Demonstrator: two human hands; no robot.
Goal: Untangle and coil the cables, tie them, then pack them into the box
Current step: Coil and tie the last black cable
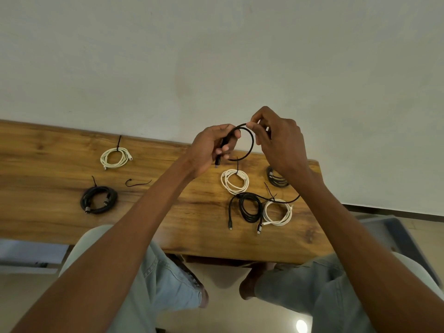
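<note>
Black cable (249,143) — held above the table's far edge, bent into one loop; left hand (211,150) grips the plug end, right hand (276,140) pinches the loop's top. Wooden table (168,212) carries tied coils: white coil (115,157) and black coil (99,200) toward the left end, a loose tie (137,182) between them — more coils (259,207) near the right end.

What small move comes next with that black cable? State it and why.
Probably wind a second loop: the right hand should feed more black cable round to the left hand, which grips the plug end. Only one loop is formed, and slack trails to the wooden table.
</note>
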